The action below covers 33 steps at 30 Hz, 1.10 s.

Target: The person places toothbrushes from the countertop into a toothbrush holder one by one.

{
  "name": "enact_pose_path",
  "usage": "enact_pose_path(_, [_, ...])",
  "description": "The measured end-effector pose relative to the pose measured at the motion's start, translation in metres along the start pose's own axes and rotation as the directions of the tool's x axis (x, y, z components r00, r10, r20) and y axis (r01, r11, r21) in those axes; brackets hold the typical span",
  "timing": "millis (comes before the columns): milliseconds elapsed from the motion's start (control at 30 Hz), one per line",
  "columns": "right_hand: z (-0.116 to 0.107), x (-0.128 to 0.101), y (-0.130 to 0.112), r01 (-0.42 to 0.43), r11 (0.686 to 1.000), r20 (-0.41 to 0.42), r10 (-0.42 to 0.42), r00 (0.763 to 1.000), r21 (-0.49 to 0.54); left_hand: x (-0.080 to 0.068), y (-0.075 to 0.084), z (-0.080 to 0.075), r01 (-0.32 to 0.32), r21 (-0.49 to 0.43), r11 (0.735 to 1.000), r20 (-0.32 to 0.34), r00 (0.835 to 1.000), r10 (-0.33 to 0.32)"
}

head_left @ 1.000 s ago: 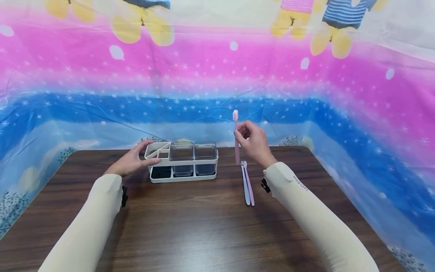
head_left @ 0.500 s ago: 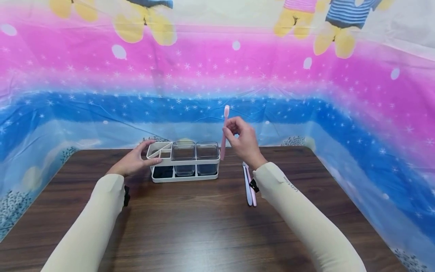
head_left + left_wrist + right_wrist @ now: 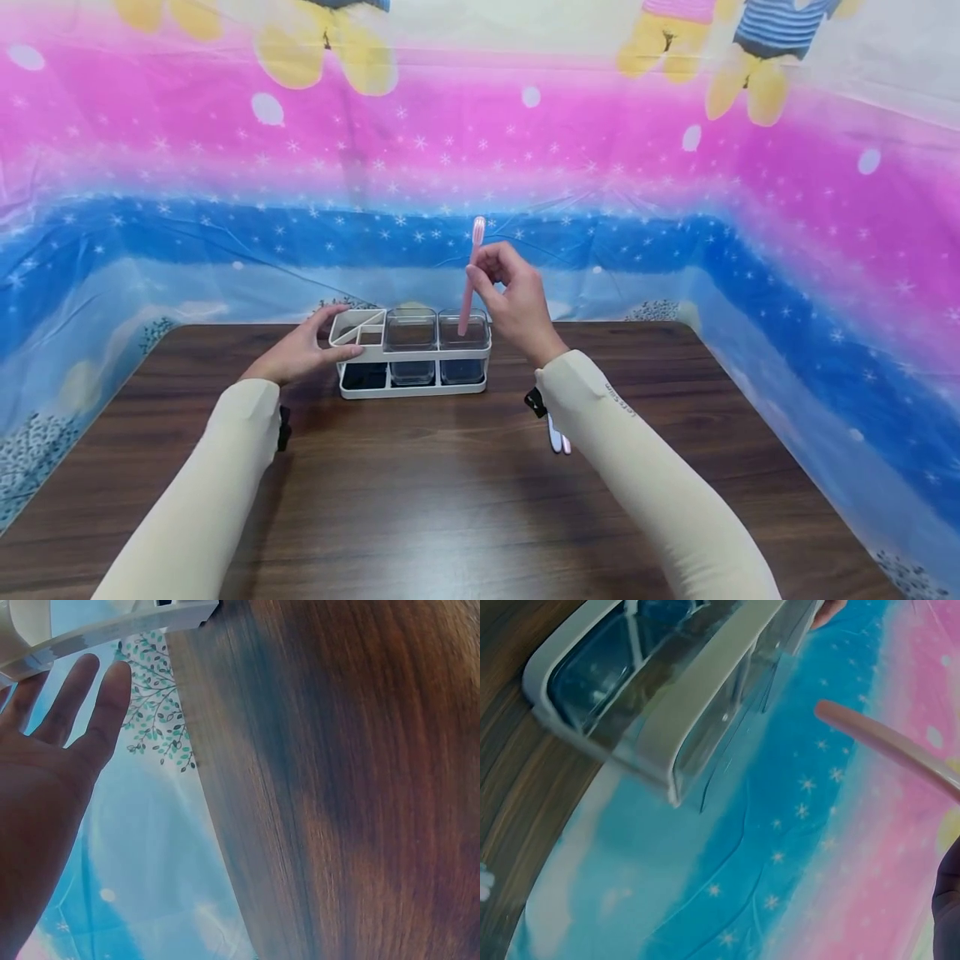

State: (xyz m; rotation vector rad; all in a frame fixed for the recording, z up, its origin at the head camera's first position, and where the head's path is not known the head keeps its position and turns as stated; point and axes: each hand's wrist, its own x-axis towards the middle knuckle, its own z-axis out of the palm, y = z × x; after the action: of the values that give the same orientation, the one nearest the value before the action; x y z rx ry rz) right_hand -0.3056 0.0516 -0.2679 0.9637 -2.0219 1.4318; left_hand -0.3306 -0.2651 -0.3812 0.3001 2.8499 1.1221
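Note:
My right hand (image 3: 517,304) pinches a pink toothbrush (image 3: 470,283) between thumb and fingers. Its bristle end points up, and the handle's lower end hangs over the right clear cup (image 3: 452,340) of a white toothbrush holder (image 3: 412,355). In the right wrist view the bare handle end (image 3: 885,742) appears apart from the holder's rim (image 3: 697,690). My left hand (image 3: 303,346) holds the holder's left end, thumb at the front and fingers behind. The left wrist view shows its fingers (image 3: 112,697) against the white rail (image 3: 112,634); the thumb is hidden there.
A second clear cup (image 3: 410,333) stands in the holder, beside divided compartments (image 3: 360,327) on the left. Two more toothbrushes, one pale blue (image 3: 554,437) and one pink (image 3: 566,446), lie on the brown table (image 3: 405,500), partly behind the right sleeve. A printed cloth (image 3: 450,150) hangs behind.
The right hand has carried the pink toothbrush left and slightly up, from beside the holder to over its right cup. The left hand keeps its place on the holder.

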Motion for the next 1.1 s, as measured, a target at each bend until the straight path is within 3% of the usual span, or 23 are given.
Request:
enact_pose_path(133, [0.009,0.000,-0.004,0.006,1.000,0.001,-0.006,1.000,0.019,0.000,0.000,0.001,-0.003,-0.001,1.000,-0.003,1.000,0.003])
enact_pose_path(467, [0.037,0.005,0.031,0.012,0.999,0.004,-0.012,1.000,0.037,-0.002,0.001,0.000,0.000,-0.005,1.000,-0.011,1.000,0.000])
enact_pose_path(1100, [0.078,0.007,0.018,0.041,0.999,0.034,-0.042,0.999,0.032,0.000,-0.001,0.004,0.017,-0.027,0.999,-0.020,1.000,-0.018])
